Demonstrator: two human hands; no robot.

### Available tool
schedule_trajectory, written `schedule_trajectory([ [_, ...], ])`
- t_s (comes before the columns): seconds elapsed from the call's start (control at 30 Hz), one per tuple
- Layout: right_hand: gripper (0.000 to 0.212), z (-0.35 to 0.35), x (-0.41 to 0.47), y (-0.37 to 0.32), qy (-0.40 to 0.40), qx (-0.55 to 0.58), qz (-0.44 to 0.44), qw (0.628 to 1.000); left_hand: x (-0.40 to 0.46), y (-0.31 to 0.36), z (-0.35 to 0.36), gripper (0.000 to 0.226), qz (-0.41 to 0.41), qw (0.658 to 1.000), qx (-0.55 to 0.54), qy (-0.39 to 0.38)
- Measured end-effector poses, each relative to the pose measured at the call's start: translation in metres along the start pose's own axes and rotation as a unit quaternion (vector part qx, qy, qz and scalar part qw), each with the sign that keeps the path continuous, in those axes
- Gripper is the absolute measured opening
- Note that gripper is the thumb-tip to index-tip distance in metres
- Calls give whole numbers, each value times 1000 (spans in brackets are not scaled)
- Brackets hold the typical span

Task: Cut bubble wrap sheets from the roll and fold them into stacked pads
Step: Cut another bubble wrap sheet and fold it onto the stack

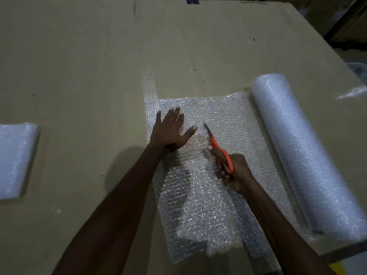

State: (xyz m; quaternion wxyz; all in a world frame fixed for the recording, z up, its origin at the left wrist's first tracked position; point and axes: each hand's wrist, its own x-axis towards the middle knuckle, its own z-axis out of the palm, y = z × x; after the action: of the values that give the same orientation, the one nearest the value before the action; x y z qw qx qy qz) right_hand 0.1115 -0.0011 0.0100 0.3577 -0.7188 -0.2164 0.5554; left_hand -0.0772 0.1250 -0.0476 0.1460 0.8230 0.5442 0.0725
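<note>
The unrolled bubble wrap sheet (222, 120) lies flat just left of the roll (297, 147). The right hand (236, 171) grips orange scissors (218, 147) mid-sheet; the left hand (170, 130) presses flat, fingers spread. Keeping the sheet taut should help the cut run parallel to the roll. Folded pads (15, 157) sit far left on the bench (79, 56).

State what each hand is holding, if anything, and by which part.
The right hand grips the scissors by their orange handles. The left hand holds nothing; it presses flat on the unrolled bubble wrap sheet.
</note>
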Motion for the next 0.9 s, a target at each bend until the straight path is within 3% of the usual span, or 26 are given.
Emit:
schedule_trajectory([
  [0.17, 50, 2, 4, -7, 0, -8, -4, 1000, 8, -5, 5, 88, -1, 1000, 18, -1],
  [0.4, 44, 2, 6, -12, -33, 6, -27, 999, 3, -12, 13, 126, 7, 998, 25, -50],
  [0.53, 40, 3, 4, -9, -31, 20, -29, 999, 5, -13, 11, 135, 6, 997, 21, -71],
  [0.9, 47, 7, 10, -13, -21, -11, -30, 999, 22, -12, 0, 91, 3, 1000, 28, 2],
])
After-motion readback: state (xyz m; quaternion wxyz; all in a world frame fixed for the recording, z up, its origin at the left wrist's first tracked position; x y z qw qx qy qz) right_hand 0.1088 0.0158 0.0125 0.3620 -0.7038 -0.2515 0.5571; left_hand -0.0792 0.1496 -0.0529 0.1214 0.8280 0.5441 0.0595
